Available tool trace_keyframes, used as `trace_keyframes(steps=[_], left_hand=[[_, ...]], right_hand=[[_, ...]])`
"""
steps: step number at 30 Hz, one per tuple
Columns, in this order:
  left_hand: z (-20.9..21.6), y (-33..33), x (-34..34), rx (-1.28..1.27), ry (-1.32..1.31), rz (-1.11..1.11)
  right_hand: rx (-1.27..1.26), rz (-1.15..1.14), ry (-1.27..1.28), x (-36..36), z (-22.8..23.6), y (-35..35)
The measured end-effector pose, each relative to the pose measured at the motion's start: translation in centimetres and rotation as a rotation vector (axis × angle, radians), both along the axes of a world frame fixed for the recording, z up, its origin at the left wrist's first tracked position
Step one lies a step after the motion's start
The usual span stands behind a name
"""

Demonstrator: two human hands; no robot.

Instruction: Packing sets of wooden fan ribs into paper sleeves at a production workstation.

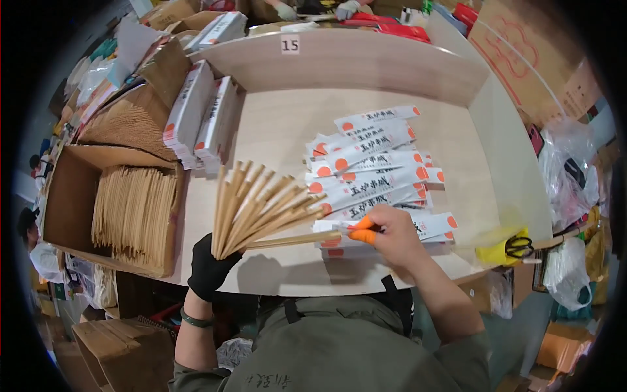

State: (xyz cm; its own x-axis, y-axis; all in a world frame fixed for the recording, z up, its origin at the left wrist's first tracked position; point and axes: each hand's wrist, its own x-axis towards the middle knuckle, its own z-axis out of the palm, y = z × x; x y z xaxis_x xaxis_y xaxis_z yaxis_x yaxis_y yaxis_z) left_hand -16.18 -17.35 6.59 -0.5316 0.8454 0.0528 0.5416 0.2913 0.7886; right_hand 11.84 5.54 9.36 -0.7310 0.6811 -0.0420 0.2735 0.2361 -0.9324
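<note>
Currently, the person's left hand, in a black knit glove [214, 262], is holding a spread fan of pale, slim wooden chopsticks [261, 212] over the near left part of the pale wood-grained desk [277, 124]; its grip is closing firmly around their gathered lower ends, while the free ends are splaying upward and to the right. One lower pair of straight wooden chopsticks [294, 241] is pointing almost level from that glove toward the person's right hand [394, 235], which is wearing orange covers [366, 230] on its thumb and forefinger. This second grip is pinching nearly shut on a narrow white paper edge [351, 228], and the pair's tip is lying just beside it; whether the tip is sitting inside the paper I cannot tell. Beyond the right hand, a loose, overlapping pile of long white paper sleeves with orange-red discs and black lettering [375, 160] is covering the desk's middle right. To the left, an open brown cardboard box [70, 171] is holding a dense mass of chopsticks [134, 212], and two bundled stacks of white sleeves [217, 121] are standing just behind it. At the right edge, black-handled scissors [519, 246] are resting by a yellow holder [498, 253].
</note>
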Motion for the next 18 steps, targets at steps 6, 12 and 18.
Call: trace_keyframes(steps=[6,12,18], left_hand=[[0.5,1.0,0.2,0.130,-0.100,0.044],[1.4,0.6,-0.1,0.035,0.057,-0.019],[2.5,1.9,0.0,0.046,-0.037,-0.027]], right_hand=[[0.208,0.003,0.043,0.6,1.1,0.0],[0.271,0.076,0.015,-0.1,1.1,-0.1],[0.787,0.126,0.155,-1.3,1.4,0.3]])
